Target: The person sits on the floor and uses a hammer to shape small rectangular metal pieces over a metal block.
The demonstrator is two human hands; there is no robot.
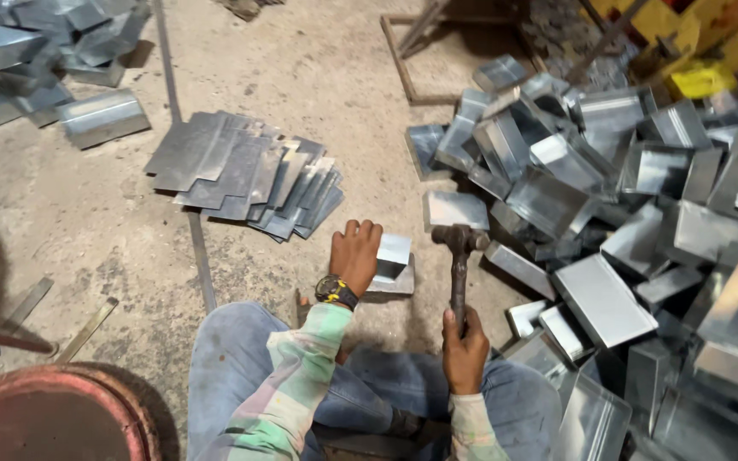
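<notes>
Right hand [465, 350] grips hammer [459, 256]; left hand [356, 254] steadies folded sheet-metal box [393, 265]

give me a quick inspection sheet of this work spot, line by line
surface: bare concrete floor, dusty and stained; the person sits on it.
job's things: small folded sheet-metal piece on the floor, pressed by the left hand; hammer held upright by its handle in the right hand, head above the floor beside the piece.
clutter: fanned stack of flat metal sheets ahead; big heap of folded metal boxes on the right; more formed pieces at top left.
grippers: left hand flat on the piece, with a wristwatch; right hand closed around the hammer handle.
cables: nothing seen.
surroundings: yellow objects at top right; reddish round object at bottom left.
</notes>
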